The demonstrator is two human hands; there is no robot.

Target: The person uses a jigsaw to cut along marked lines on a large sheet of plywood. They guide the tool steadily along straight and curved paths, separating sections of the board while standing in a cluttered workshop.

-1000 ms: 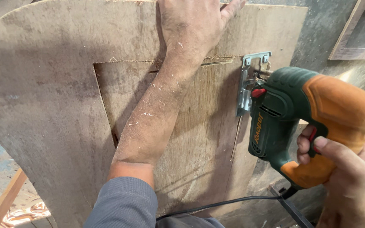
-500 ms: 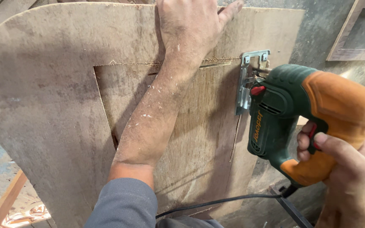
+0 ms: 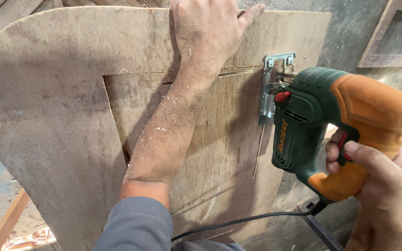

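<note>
Electric jigsaw (image 3: 331, 125), green body with an orange handle, a red button near the front and a strip of orange lettering down the green housing; its metal base plate (image 3: 271, 83) lies flat against a plywood panel (image 3: 47, 121) at the upper end of a sawn line. The panel is large, brown, rounded at its upper left corner, with a rectangular outline cut into its middle: kerfs run along the top, the left side and the right side. A black power cord (image 3: 243, 221) trails from the handle's base across the panel's lower edge. Behind: a grey, rough wall and a wooden frame (image 3: 387, 32) at upper right; timber offcuts at lower left. Right hand (image 3: 382, 186) wraps the orange handle, fingers clamped around it, forefinger on the red trigger. Left hand (image 3: 210, 28) presses flat near the panel's top, fingers together, thumb spread; forearm dusted with sawdust, grey sleeve (image 3: 138, 225) at the elbow.
</note>
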